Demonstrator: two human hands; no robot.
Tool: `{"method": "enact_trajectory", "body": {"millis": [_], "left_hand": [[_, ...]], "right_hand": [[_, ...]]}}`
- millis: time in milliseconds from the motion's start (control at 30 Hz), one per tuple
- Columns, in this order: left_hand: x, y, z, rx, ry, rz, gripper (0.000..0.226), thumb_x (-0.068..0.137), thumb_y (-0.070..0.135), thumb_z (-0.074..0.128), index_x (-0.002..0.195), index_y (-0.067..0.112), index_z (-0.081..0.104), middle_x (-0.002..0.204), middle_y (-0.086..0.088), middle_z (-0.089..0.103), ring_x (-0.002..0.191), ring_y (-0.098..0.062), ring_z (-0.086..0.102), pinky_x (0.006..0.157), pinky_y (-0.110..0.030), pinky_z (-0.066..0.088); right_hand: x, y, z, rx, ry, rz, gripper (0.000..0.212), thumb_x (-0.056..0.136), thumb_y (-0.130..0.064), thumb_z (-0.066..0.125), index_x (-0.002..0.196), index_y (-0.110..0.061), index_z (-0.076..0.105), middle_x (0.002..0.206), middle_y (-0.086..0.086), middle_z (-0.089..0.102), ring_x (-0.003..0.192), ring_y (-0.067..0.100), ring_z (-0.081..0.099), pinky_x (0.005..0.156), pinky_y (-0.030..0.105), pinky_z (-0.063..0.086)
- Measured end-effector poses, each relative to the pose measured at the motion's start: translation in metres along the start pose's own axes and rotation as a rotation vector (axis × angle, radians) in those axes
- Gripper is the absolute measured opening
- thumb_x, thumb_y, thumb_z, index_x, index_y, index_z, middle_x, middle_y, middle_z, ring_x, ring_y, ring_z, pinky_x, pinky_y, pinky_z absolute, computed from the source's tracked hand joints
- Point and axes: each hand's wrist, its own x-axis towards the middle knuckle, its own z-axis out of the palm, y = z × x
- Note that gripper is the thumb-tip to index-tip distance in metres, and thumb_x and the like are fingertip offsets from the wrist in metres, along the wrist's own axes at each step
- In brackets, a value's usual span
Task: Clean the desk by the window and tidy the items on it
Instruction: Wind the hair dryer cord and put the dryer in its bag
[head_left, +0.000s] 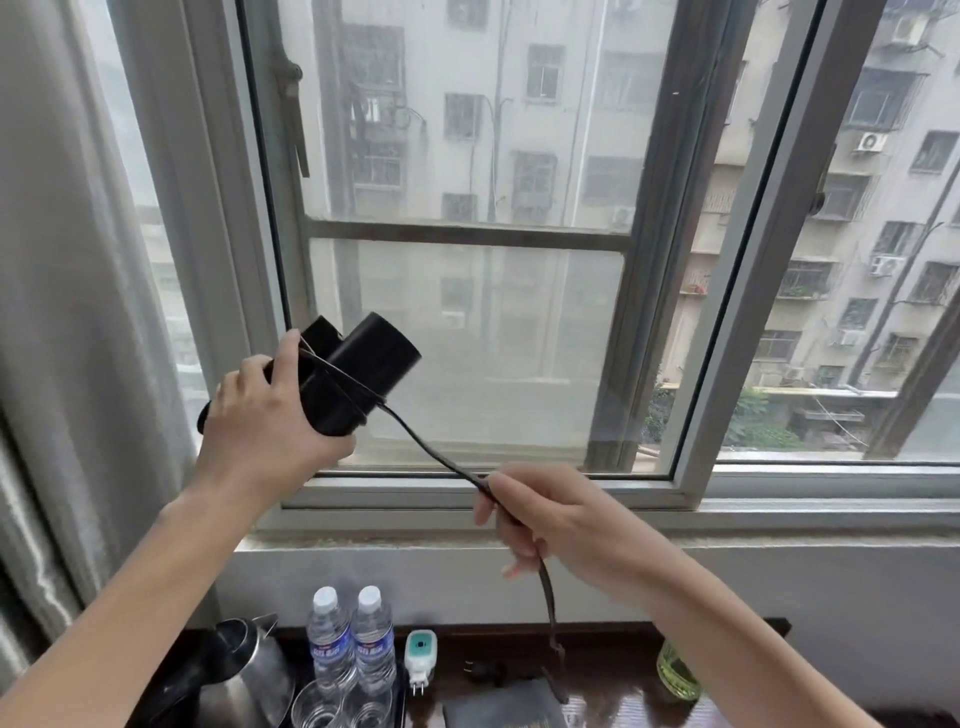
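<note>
From your head camera, start low on the dark wooden desk (613, 691). Two sealed water bottles (349, 644) stand side by side, touching, white caps on, clear liquid up to the neck. Just in front of them sit two clear drinking glasses (337, 709), upright; nothing shows in them. To their left is a stainless electric kettle (236, 670) with a black lid, closed, so you cannot tell its contents. All of these stand on a black tray (400, 696). Just right of the bottles a small white and teal plug-in device (420, 657) stands with its prongs down. Further right, near the desk's back edge, a greenish glass vessel (678, 675) shows only its side. A dark booklet (506, 706) lies flat at the bottom edge, with a black plug (480, 671) just behind it.

Above all this, in front of the window (467, 234), your left hand (260, 415) is raised, fingers and thumb wrapped around a black hair dryer (348, 376), barrel pointing up and right. Its black cord (436, 452) crosses the barrel in a turn and runs down-right to your right hand (556, 514), which pinches it between thumb and curled fingers. Below that hand the cord hangs slack down to the desk by the booklet. Both forearms reach up from the lower corners.
</note>
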Motion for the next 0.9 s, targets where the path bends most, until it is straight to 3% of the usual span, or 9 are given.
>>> {"method": "enact_trajectory", "body": {"millis": [100, 200, 300, 400, 533, 633, 767, 900], "left_hand": [[0.003, 0.002, 0.002, 0.037, 0.015, 0.018, 0.107, 0.06, 0.049, 0.078, 0.146, 0.021, 0.021, 0.124, -0.018, 0.046, 0.114, -0.039, 0.042, 0.1, -0.048, 0.034], [0.003, 0.002, 0.004, 0.038, 0.028, 0.013, 0.108, 0.06, 0.05, 0.078, 0.146, 0.022, 0.021, 0.123, -0.018, 0.047, 0.114, -0.039, 0.043, 0.101, -0.048, 0.034], [0.004, 0.002, 0.006, 0.02, 0.006, -0.006, 0.107, 0.06, 0.051, 0.077, 0.146, 0.023, 0.02, 0.123, -0.017, 0.047, 0.113, -0.038, 0.043, 0.1, -0.047, 0.034], [0.004, 0.001, 0.01, 0.067, 0.003, 0.033, 0.104, 0.06, 0.053, 0.075, 0.145, 0.02, 0.024, 0.119, -0.018, 0.047, 0.11, -0.041, 0.045, 0.101, -0.048, 0.033], [-0.013, 0.007, 0.022, 0.196, -0.005, 0.369, 0.102, 0.048, 0.051, 0.066, 0.138, 0.013, 0.035, 0.104, -0.017, 0.053, 0.093, -0.039, 0.05, 0.098, -0.051, 0.035], [-0.04, 0.024, 0.029, 0.198, -0.109, 0.641, 0.106, 0.046, 0.05, 0.066, 0.139, 0.013, 0.032, 0.11, -0.014, 0.051, 0.103, -0.037, 0.05, 0.106, -0.05, 0.029], [-0.08, 0.049, 0.022, 0.096, -0.161, 0.847, 0.11, 0.051, 0.05, 0.065, 0.145, 0.004, 0.03, 0.123, -0.01, 0.047, 0.116, -0.028, 0.043, 0.112, -0.047, 0.021], [-0.1, 0.061, 0.01, -0.041, -0.121, 0.854, 0.106, 0.058, 0.048, 0.066, 0.143, -0.002, 0.029, 0.126, -0.007, 0.049, 0.121, -0.026, 0.047, 0.115, -0.044, 0.023]], "right_hand": [[-0.008, 0.01, 0.011, 0.05, -0.105, 0.027, 0.026, 0.105, -0.019, 0.037, 0.094, -0.01, 0.058, 0.057, -0.002, 0.04, 0.052, 0.009, 0.039, 0.061, 0.032, 0.053], [-0.019, 0.018, 0.012, -0.065, -0.138, -0.031, 0.021, 0.104, -0.021, 0.04, 0.097, -0.016, 0.059, 0.053, -0.007, 0.041, 0.048, 0.01, 0.037, 0.052, 0.023, 0.043], [-0.028, 0.022, 0.003, -0.194, -0.027, -0.107, 0.022, 0.1, -0.029, 0.048, 0.082, -0.024, 0.059, 0.049, -0.01, 0.038, 0.047, 0.008, 0.029, 0.05, 0.024, 0.027], [-0.032, 0.022, 0.0, -0.277, 0.087, -0.206, 0.032, 0.089, -0.045, 0.053, 0.064, -0.026, 0.048, 0.05, -0.01, 0.032, 0.049, 0.007, 0.025, 0.049, 0.024, 0.022], [-0.022, -0.004, -0.007, -0.514, 0.224, -0.525, 0.038, 0.093, -0.034, 0.055, 0.061, -0.014, 0.049, 0.052, -0.011, 0.034, 0.046, 0.007, 0.033, 0.047, 0.017, 0.025], [0.007, -0.025, -0.023, -0.669, 0.32, -0.712, 0.033, 0.093, -0.031, 0.057, 0.069, -0.009, 0.063, 0.057, -0.008, 0.051, 0.049, 0.008, 0.046, 0.047, 0.02, 0.036], [0.046, -0.026, -0.041, -0.618, 0.309, -0.641, 0.029, 0.088, -0.034, 0.065, 0.074, -0.009, 0.067, 0.056, -0.002, 0.054, 0.049, 0.01, 0.043, 0.048, 0.022, 0.034], [0.069, 0.005, -0.042, -0.386, 0.171, -0.385, 0.023, 0.088, -0.021, 0.069, 0.073, -0.004, 0.067, 0.056, 0.005, 0.046, 0.051, 0.006, 0.033, 0.05, 0.019, 0.027]]}}
